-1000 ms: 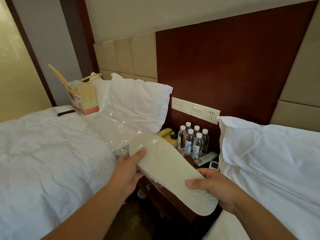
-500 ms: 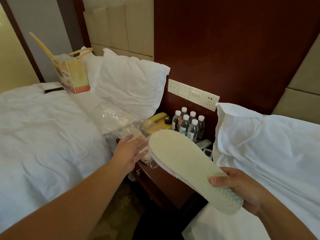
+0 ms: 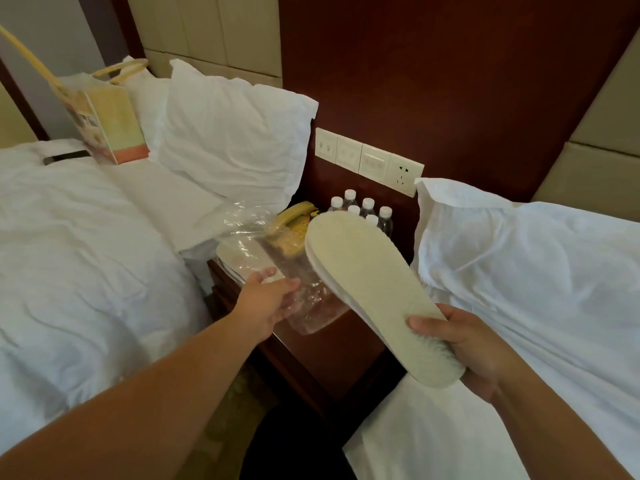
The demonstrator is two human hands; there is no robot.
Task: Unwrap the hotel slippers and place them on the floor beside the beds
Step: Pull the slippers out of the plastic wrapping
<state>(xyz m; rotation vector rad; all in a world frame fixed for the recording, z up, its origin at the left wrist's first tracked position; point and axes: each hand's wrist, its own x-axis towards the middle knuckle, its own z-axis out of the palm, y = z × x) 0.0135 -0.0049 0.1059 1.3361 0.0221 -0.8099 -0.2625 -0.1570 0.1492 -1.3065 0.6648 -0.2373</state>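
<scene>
Finishing the unwrap at frame centre, right hand [image 3: 471, 348] pinching the bare slippers [image 3: 374, 292] by the heel, left hand [image 3: 266, 303] loosely gripping the emptied plastic wrapper [image 3: 273, 258] above the nightstand [image 3: 332, 344], likely needing next to drop the wrapper and lower the slippers floorward.

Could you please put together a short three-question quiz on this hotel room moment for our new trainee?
1. True or false: the slippers are still inside the plastic wrapper.
2. Which hand holds the slippers? A) left hand B) right hand
3. Fill in: the water bottles stand on the ____ between the beds.

Key: 1. False; the left hand holds the empty wrapper apart from them. 2. B, the right hand. 3. Nightstand.
</scene>
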